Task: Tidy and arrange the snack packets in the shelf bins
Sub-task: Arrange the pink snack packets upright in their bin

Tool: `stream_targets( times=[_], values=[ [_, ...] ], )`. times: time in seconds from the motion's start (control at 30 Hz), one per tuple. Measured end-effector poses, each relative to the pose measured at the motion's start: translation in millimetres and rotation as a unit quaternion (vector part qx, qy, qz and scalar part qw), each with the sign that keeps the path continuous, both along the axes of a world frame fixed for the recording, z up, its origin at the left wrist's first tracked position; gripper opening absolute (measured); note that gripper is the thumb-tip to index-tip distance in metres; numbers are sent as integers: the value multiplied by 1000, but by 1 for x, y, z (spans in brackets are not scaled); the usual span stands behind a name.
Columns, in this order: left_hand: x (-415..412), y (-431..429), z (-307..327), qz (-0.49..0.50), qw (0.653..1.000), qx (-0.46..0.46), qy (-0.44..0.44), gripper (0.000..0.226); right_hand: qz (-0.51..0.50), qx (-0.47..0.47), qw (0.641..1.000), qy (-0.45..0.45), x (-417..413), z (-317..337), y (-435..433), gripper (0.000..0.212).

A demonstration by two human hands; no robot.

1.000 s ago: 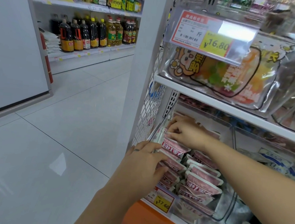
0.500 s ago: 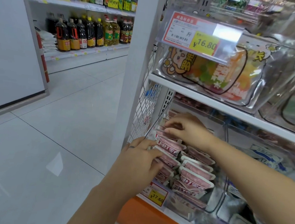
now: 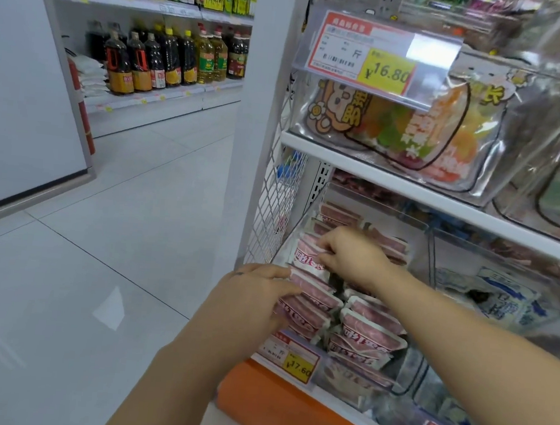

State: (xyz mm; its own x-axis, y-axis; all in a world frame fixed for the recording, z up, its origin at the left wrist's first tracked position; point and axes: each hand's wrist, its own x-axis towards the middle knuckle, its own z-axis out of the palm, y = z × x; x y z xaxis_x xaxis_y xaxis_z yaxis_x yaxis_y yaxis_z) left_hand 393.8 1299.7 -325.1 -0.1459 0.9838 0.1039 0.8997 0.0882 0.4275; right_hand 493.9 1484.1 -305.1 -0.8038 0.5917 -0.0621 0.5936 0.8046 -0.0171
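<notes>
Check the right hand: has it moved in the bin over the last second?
Yes, slightly. The right hand has drawn forward, nearer the 17.60 price tag, and now pinches a pink packet.

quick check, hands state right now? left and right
Left hand: open, fingers flat against the front pink packets.
Right hand: closed, pinching one pink packet further back.
</notes>
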Motion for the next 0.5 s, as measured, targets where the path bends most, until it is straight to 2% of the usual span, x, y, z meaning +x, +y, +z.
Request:
stream_targets(
  times=[0.1, 0.2, 0.33, 0.5],
  values=[
    [-1, 4, -1, -6, 1000, 18, 2, 48, -10, -16, 1000, -15, 3, -3, 5, 42],
    [-1, 6, -1, -3, 1000, 28, -5, 44, 8, -18, 1000, -23, 3, 5, 2, 26],
    [0, 8, -5, 1, 999, 54, 9, 40, 33, -41, 993, 108, 14, 19, -15, 18],
    [7, 12, -7, 24, 995, 95, 27, 36, 56, 2, 998, -17, 16, 9, -18, 15]
  ],
)
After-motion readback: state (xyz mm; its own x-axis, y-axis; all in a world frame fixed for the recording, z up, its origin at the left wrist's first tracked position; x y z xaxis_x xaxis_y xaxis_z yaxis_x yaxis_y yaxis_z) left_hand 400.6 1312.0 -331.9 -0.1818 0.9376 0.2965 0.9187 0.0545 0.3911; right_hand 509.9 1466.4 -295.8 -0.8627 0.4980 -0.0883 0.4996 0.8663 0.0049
